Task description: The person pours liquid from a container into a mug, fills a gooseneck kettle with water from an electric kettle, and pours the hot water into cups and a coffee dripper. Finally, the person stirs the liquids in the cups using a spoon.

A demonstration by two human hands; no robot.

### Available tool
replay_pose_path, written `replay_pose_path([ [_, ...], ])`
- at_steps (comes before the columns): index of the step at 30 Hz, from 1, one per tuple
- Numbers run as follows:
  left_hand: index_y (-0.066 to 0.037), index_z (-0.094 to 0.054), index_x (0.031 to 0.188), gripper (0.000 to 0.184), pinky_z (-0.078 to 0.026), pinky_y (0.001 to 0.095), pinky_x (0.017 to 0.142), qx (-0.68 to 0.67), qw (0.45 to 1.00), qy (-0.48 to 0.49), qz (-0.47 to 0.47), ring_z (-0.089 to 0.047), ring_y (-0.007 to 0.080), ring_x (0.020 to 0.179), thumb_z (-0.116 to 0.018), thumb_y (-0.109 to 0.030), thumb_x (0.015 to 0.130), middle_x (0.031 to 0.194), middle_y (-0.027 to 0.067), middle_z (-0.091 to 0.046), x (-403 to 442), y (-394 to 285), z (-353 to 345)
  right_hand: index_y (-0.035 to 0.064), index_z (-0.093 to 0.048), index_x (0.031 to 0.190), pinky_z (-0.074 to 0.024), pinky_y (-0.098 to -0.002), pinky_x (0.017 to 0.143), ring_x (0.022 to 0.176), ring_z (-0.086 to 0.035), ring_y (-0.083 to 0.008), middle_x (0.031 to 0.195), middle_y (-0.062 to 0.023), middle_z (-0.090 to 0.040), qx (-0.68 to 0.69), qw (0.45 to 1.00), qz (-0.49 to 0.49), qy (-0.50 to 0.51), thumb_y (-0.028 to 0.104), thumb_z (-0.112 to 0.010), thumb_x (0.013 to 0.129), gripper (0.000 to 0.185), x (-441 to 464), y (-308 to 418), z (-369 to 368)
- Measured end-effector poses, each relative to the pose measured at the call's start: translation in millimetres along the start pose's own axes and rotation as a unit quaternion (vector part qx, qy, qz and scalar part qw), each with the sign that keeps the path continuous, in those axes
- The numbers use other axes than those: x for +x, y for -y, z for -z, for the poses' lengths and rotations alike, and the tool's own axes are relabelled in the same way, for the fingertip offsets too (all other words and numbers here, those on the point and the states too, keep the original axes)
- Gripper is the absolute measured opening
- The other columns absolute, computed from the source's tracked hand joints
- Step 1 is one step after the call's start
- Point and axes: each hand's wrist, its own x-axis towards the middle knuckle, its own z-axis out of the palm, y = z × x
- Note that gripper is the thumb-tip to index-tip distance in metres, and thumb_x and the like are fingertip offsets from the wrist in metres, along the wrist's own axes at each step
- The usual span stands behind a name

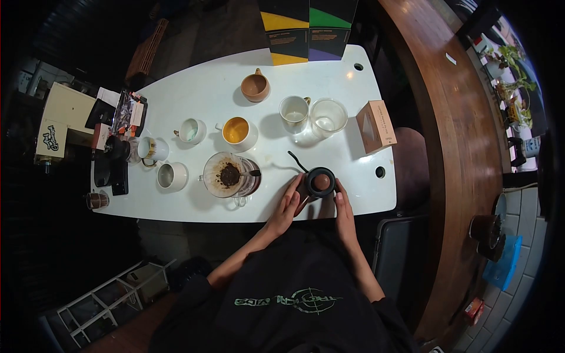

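Near the front edge of the table stands a dark round device [313, 189] with a black rim, a brown knob on top and a thin curved black arm pointing up and left. Its lower part looks brown; I cannot make out its exact kind. My left hand [288, 203] lies along its left side, fingertips against it. On the opposite side my right hand [344, 207] has its fingertips at the black rim, so both hands clasp the device. Left of them, a glass dripper [219, 170] holds dark coffee grounds, with a glass server [254, 183] partly hidden under it.
Several cups stand about the white table [194, 207], including a yellow-lined mug [236, 130] and a brown cup [255, 87]. A clear glass [328, 116] and a tan box [376, 126] are to the right. Black boxes [307, 36] stand behind; a wooden counter [465, 194] runs alongside.
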Motion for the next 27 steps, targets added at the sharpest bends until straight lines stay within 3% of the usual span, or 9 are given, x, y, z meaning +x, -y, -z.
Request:
replay_pose_path([
  [5, -0.002, -0.024, 0.154, 0.060, -0.016, 0.0324, 0.119, -0.007, 1.000, 0.015, -0.015, -0.022, 0.0253, 0.148, -0.032, -0.040, 0.108, 0.158, 0.0171, -0.029, 0, 4, 0, 0.0002, -0.029, 0.152, -0.0214, -0.0366, 0.119, 0.145, -0.029, -0.0281, 0.154, -0.0207, -0.034, 0.005, 1.000, 0.015, -0.001, 0.037, -0.034, 0.107, 0.058, -1, -1, 1],
  [9, -0.002, -0.032, 0.150, 0.056, -0.028, 0.0328, 0.113, -0.006, 0.998, -0.059, 0.010, -0.037, 0.0233, 0.138, -0.038, -0.037, 0.107, 0.150, 0.0165, -0.039, -3, 5, -4, 0.0016, -0.035, 0.149, -0.0215, -0.0378, 0.118, 0.145, -0.030, -0.0291, 0.152, -0.0210, -0.036, -0.009, 0.999, -0.002, -0.031, 0.037, -0.033, 0.107, 0.055, -3, -5, 3],
  [11, -0.002, -0.037, 0.147, 0.053, -0.034, 0.0328, 0.109, -0.017, 0.995, -0.093, 0.014, -0.046, 0.0225, 0.131, -0.041, -0.036, 0.107, 0.145, 0.0162, -0.046, -5, 9, -2, 0.0024, -0.043, 0.141, -0.0333, -0.0357, 0.110, 0.129, -0.048, -0.0265, 0.138, -0.0188, -0.051, -0.013, 0.997, 0.013, -0.080, 0.034, -0.035, 0.107, 0.047, -5, -5, 5],
  [12, -0.002, -0.043, 0.143, 0.049, -0.039, 0.0323, 0.103, -0.004, 0.996, -0.080, 0.042, -0.052, 0.0205, 0.121, -0.043, -0.034, 0.106, 0.137, 0.0149, -0.053, -8, 9, 3, 0.0024, -0.043, 0.141, -0.0333, -0.0357, 0.110, 0.129, -0.048, -0.0265, 0.138, -0.0188, -0.051, -0.012, 0.997, 0.013, -0.080, 0.034, -0.035, 0.107, 0.047, -8, -3, 7],
  [15, -0.002, -0.051, 0.135, 0.042, -0.047, 0.0309, 0.092, 0.030, 0.995, -0.076, 0.057, -0.060, 0.0173, 0.105, -0.048, -0.030, 0.105, 0.120, 0.0124, -0.063, -13, 12, 1, 0.0005, -0.054, 0.126, -0.0462, -0.0271, 0.085, 0.089, -0.056, -0.0118, 0.100, -0.0061, -0.065, 0.045, 0.996, -0.071, -0.005, 0.026, -0.042, 0.107, 0.034, -19, -3, 7],
  [18, 0.000, -0.055, 0.129, 0.036, -0.049, 0.0298, 0.086, 0.006, 0.995, -0.059, 0.079, -0.063, 0.0158, 0.097, -0.051, -0.026, 0.103, 0.110, 0.0112, -0.067, -15, 2, 2, -0.0013, -0.059, 0.118, -0.0460, -0.0264, 0.085, 0.092, -0.057, -0.0109, 0.100, -0.0060, -0.065, -0.011, 0.990, -0.052, 0.130, 0.026, -0.043, 0.106, 0.034, -23, -12, 7],
  [20, 0.001, -0.056, 0.126, 0.033, -0.050, 0.0295, 0.085, -0.041, 0.992, -0.029, 0.114, -0.063, 0.0155, 0.096, -0.052, -0.023, 0.103, 0.108, 0.0111, -0.067, -13, -6, 2, -0.0029, -0.063, 0.108, -0.0462, -0.0256, 0.080, 0.087, -0.058, -0.0103, 0.091, -0.0062, -0.065, 0.033, 0.988, -0.074, 0.130, 0.025, -0.045, 0.105, 0.034, -25, -12, -2],
  [23, 0.001, -0.054, 0.125, 0.030, -0.047, 0.0278, 0.092, 0.010, 0.991, 0.024, 0.129, -0.060, 0.0125, 0.104, -0.051, -0.020, 0.103, 0.115, 0.0078, -0.064, -12, -11, 2, -0.0043, -0.064, 0.098, -0.0467, -0.0287, 0.065, 0.069, -0.059, -0.0134, 0.077, -0.0089, -0.065, -0.075, 0.988, -0.057, 0.124, 0.025, -0.050, 0.103, 0.033, -27, 2, -5],
  [27, 0.001, -0.054, 0.124, 0.028, -0.048, 0.0263, 0.088, 0.029, 0.995, 0.013, 0.098, -0.059, 0.0110, 0.103, -0.055, -0.016, 0.101, 0.106, 0.0072, -0.064, -13, -6, -7, -0.0025, -0.064, 0.097, -0.0469, -0.0323, 0.061, 0.065, -0.060, -0.0198, 0.076, -0.0118, -0.064, -0.185, 0.976, -0.055, 0.105, 0.021, -0.056, 0.099, 0.025, -26, 21, 2],
])
